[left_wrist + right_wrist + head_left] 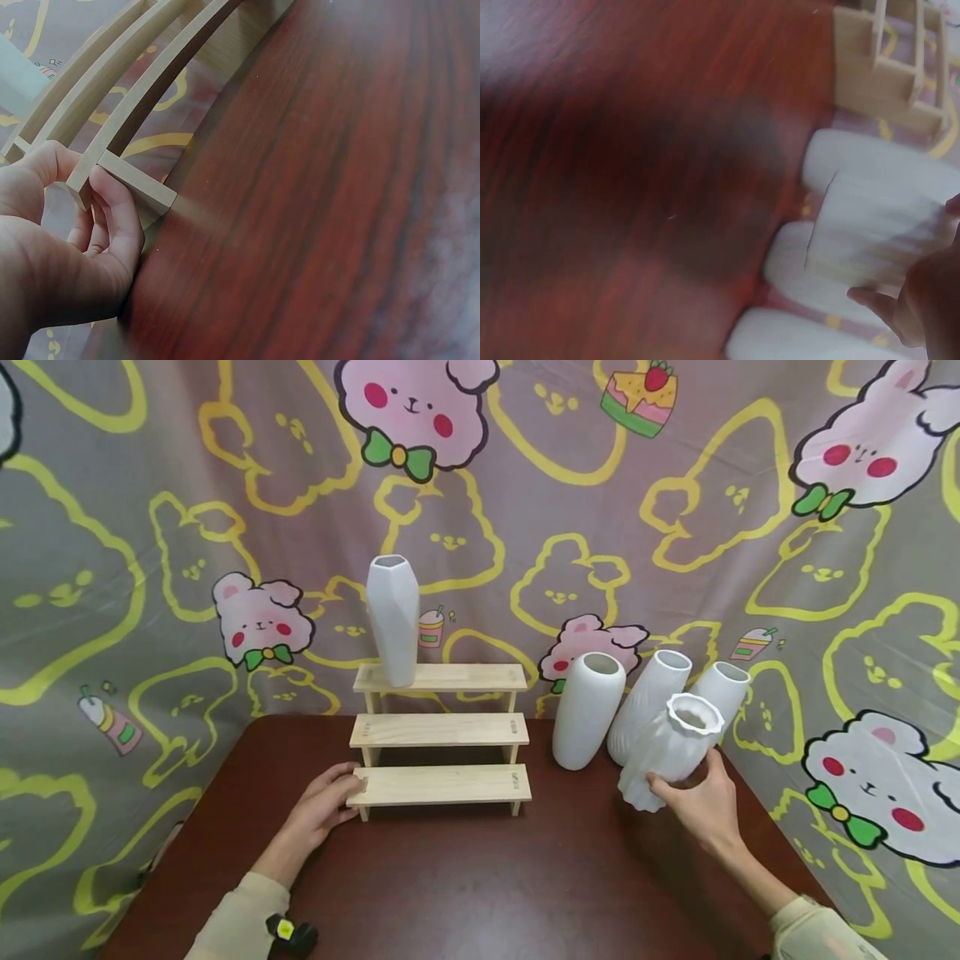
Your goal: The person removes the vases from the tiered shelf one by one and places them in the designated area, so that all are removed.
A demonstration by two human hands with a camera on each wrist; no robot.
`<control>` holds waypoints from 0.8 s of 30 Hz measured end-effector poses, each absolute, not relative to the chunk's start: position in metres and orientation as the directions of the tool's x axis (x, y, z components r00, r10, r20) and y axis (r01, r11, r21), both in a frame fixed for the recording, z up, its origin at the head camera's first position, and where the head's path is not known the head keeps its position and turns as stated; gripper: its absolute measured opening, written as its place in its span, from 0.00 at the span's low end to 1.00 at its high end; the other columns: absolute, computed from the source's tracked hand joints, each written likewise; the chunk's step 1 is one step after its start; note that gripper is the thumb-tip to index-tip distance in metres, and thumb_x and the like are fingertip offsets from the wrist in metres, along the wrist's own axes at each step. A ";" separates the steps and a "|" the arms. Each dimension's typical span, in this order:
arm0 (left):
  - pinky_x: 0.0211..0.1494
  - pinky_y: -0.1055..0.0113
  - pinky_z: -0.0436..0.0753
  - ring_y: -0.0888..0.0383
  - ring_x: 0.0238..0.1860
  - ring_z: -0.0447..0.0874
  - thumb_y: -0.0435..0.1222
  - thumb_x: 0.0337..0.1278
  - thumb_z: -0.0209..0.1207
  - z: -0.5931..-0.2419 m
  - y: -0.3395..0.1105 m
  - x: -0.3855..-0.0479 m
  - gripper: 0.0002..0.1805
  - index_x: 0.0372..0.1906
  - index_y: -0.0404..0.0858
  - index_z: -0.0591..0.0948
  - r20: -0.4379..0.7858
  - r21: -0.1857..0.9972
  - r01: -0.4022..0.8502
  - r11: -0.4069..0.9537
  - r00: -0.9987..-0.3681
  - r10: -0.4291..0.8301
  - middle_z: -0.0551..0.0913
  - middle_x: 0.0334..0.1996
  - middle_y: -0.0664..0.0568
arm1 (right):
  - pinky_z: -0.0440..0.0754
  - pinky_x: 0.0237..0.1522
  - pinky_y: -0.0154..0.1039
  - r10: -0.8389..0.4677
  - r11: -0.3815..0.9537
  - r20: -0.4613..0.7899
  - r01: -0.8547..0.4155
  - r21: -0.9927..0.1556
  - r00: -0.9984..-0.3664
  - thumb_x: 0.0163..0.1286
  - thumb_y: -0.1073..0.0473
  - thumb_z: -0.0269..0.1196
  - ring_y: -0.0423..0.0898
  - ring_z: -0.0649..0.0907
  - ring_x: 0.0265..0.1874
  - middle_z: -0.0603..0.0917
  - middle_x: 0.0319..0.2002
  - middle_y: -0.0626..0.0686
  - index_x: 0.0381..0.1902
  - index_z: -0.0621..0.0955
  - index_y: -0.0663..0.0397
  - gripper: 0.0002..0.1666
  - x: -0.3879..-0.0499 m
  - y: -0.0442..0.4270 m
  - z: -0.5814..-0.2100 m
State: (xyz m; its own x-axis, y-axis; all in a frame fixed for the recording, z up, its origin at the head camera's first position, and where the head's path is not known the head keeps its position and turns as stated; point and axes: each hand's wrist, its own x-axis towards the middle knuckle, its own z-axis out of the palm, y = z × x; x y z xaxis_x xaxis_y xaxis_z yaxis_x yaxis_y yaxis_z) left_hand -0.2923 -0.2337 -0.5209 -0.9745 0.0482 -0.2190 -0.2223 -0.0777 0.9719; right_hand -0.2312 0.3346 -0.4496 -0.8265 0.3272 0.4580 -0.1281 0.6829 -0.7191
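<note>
A three-step wooden shelf (pixel 438 785) stands on the dark table, and my left hand (pixel 324 802) grips the left end of its lowest step. In the left wrist view the thumb and fingers of the left hand (pixel 82 240) pinch that step's end. On the top step stands a white faceted vase (pixel 393 622). My right hand (pixel 705 802) holds a white ribbed vase (pixel 663 756) with a wavy rim, tilted and raised off the table. In the right wrist view this vase (pixel 870 225) is blurred, with the right hand (pixel 922 292) around its side.
Behind the held vase stand a smooth white vase (pixel 588 714), a textured white vase (pixel 651 702) and another white vase (pixel 727 689), partly hidden. A patterned curtain (pixel 465 527) hangs behind the dark red-brown table (pixel 480 885).
</note>
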 end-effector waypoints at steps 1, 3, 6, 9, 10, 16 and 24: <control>0.41 0.63 0.79 0.56 0.42 0.77 0.35 0.66 0.59 -0.520 -0.234 -0.292 0.32 0.72 0.33 0.64 -0.219 0.972 -0.222 -0.077 -0.975 0.046 0.76 0.48 0.47 | 0.74 0.36 0.29 0.337 0.683 0.447 -0.111 -0.722 -0.829 0.51 0.54 0.81 0.44 0.79 0.40 0.83 0.45 0.57 0.61 0.72 0.59 0.44 -0.233 0.338 -0.452; 0.40 0.63 0.79 0.56 0.42 0.77 0.34 0.66 0.59 -0.520 -0.234 -0.293 0.32 0.72 0.33 0.64 -0.220 0.972 -0.223 -0.076 -0.975 0.041 0.77 0.49 0.47 | 0.73 0.37 0.31 0.353 0.682 0.426 -0.083 -0.727 -0.833 0.51 0.54 0.81 0.48 0.78 0.43 0.81 0.48 0.59 0.64 0.70 0.61 0.47 -0.236 0.345 -0.456; 0.41 0.63 0.79 0.56 0.43 0.77 0.34 0.66 0.59 -0.519 -0.233 -0.292 0.33 0.73 0.33 0.63 -0.223 0.972 -0.226 -0.070 -0.974 0.042 0.77 0.50 0.47 | 0.72 0.39 0.36 0.365 0.683 0.401 -0.051 -0.729 -0.840 0.52 0.54 0.80 0.53 0.78 0.46 0.79 0.51 0.62 0.66 0.68 0.63 0.49 -0.240 0.355 -0.462; 0.41 0.62 0.79 0.55 0.44 0.77 0.35 0.67 0.59 -0.519 -0.233 -0.292 0.33 0.73 0.34 0.63 -0.225 0.971 -0.227 -0.071 -0.973 0.044 0.76 0.51 0.46 | 0.71 0.41 0.42 0.375 0.688 0.385 -0.025 -0.725 -0.843 0.52 0.52 0.80 0.57 0.77 0.48 0.78 0.52 0.64 0.67 0.67 0.64 0.51 -0.245 0.362 -0.466; 0.41 0.62 0.79 0.55 0.44 0.77 0.35 0.67 0.59 -0.519 -0.233 -0.292 0.33 0.74 0.34 0.63 -0.225 0.971 -0.228 -0.072 -0.973 0.045 0.76 0.52 0.45 | 0.71 0.42 0.44 0.381 0.688 0.381 -0.017 -0.725 -0.843 0.52 0.52 0.80 0.58 0.77 0.49 0.77 0.52 0.64 0.67 0.66 0.64 0.51 -0.245 0.364 -0.468; 0.41 0.62 0.79 0.55 0.44 0.76 0.34 0.66 0.59 -0.522 -0.234 -0.294 0.34 0.74 0.35 0.62 -0.233 0.968 -0.237 -0.078 -0.971 0.047 0.75 0.53 0.46 | 0.70 0.44 0.50 0.395 0.690 0.368 0.008 -0.723 -0.842 0.53 0.52 0.79 0.61 0.77 0.50 0.76 0.54 0.66 0.68 0.65 0.66 0.52 -0.249 0.372 -0.474; 0.41 0.62 0.79 0.55 0.44 0.76 0.34 0.66 0.59 -0.521 -0.234 -0.294 0.33 0.73 0.35 0.64 -0.229 0.970 -0.231 -0.074 -0.973 0.040 0.76 0.52 0.47 | 0.71 0.45 0.51 0.419 0.675 0.347 0.032 -0.737 -0.839 0.54 0.52 0.78 0.62 0.77 0.50 0.76 0.54 0.67 0.69 0.65 0.67 0.52 -0.256 0.379 -0.478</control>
